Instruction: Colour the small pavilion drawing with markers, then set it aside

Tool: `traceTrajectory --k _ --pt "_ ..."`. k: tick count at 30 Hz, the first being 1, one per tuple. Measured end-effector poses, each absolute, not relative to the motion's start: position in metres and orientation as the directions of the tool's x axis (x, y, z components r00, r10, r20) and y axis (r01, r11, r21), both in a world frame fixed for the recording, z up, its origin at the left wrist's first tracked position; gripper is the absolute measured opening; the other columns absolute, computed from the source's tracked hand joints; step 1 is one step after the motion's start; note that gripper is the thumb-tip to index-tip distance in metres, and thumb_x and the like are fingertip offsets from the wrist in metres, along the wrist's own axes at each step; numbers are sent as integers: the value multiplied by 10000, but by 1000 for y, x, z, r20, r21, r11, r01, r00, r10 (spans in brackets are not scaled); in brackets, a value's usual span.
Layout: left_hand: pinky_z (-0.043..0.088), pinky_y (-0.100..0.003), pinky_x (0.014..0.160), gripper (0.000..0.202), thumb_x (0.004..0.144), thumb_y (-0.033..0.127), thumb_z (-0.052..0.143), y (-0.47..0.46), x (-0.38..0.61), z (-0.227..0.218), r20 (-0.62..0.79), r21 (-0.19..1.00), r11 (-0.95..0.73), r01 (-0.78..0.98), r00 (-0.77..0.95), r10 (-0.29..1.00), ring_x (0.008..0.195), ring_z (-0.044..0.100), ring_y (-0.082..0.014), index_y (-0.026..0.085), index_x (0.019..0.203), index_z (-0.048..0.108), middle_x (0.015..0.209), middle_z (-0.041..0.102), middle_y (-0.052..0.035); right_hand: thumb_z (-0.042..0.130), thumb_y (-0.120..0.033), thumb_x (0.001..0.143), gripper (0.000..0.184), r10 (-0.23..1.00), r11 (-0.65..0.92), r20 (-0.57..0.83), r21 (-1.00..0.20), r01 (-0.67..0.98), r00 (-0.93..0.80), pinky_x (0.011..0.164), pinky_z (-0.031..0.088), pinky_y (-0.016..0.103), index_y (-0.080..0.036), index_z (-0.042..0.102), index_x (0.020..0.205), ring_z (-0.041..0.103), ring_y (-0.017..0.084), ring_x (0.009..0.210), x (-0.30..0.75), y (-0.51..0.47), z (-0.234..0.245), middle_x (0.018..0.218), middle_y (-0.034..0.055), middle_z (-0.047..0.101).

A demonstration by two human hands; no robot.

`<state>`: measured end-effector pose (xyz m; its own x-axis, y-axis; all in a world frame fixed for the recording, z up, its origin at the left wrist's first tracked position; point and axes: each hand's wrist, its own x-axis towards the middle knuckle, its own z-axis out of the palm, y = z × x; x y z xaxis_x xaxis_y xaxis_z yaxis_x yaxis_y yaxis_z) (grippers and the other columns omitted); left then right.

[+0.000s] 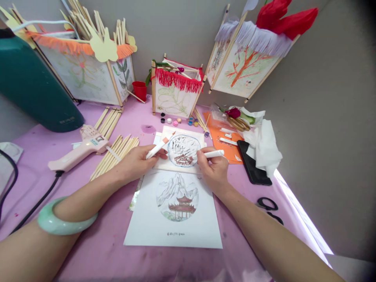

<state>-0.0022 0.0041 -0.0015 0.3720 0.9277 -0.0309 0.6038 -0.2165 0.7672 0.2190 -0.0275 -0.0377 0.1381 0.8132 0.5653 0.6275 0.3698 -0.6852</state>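
Note:
My left hand is closed round a white marker with a brown tip, which points up and to the right. Its fingers rest at the left edge of a white drawing panel. In my right hand is a second white marker, its tip on or just over the panel. A blue-ringed circle there holds black mountain strokes and a dark red pavilion. Below the panel lies a printed sheet with a round picture of mountains and a pavilion.
A pink glue gun and wooden sticks lie on the left. Paper lanterns stand behind, with small paint pots before them. A black phone, tissues, orange paper and scissors are on the right.

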Motion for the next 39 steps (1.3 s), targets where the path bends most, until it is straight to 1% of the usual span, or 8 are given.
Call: traceTrajectory --k 5,10,17,20,25,29,33,39 --pt "421 -302 873 287 756 279 458 5 -2 -2 -32 773 -216 596 376 926 989 587 -208 220 924 682 1108 660 4 509 -317 840 200 826 360 550 -686 632 126 519 397 224 -189 588 709 514 105 521 219 -27 -38 610 -9 600" --pt "419 -305 877 283 752 273 458 4 -2 -2 -29 776 -217 593 377 926 985 587 -208 226 914 685 1103 663 0 517 -319 832 201 818 377 562 -683 626 120 528 400 225 -191 576 688 518 108 538 219 -27 -38 621 -7 595" --pt "424 -303 859 291 753 268 454 4 -3 -1 -22 766 -229 601 380 925 992 586 -209 227 922 688 1106 663 3 511 -306 838 192 834 357 535 -711 606 137 521 400 224 -185 581 707 523 106 521 220 -27 -38 600 -7 613" --pt "422 -298 866 290 751 275 458 4 -3 -1 -22 766 -228 600 380 925 997 585 -210 220 919 688 1102 664 4 520 -305 832 196 831 356 541 -694 626 128 522 392 222 -183 581 691 514 102 518 220 -27 -37 596 -11 603" --pt "418 -296 879 291 749 272 460 5 -3 -3 -21 772 -229 593 384 923 998 586 -207 213 926 684 1105 663 2 515 -302 833 201 811 375 567 -694 614 145 520 388 219 -180 567 682 502 97 513 221 -27 -37 586 -20 581" --pt "422 -299 873 293 744 278 464 5 -3 -5 -17 772 -226 594 376 927 1000 586 -213 210 920 689 1088 670 -2 517 -292 834 194 820 372 555 -699 610 136 522 389 215 -180 577 688 507 96 514 220 -27 -38 584 -21 590" --pt "420 -301 881 287 745 275 462 5 -2 -4 -17 774 -224 592 373 928 990 589 -207 221 912 690 1093 668 3 525 -295 825 191 816 367 561 -690 624 140 504 378 211 -184 574 676 494 93 499 219 -27 -37 559 -28 566" --pt "419 -325 884 299 745 280 456 5 -2 -2 -24 773 -224 593 381 924 991 585 -218 217 925 685 1090 668 -10 517 -300 829 190 803 360 570 -698 619 176 489 381 209 -185 551 682 488 90 480 220 -27 -36 551 -31 568"
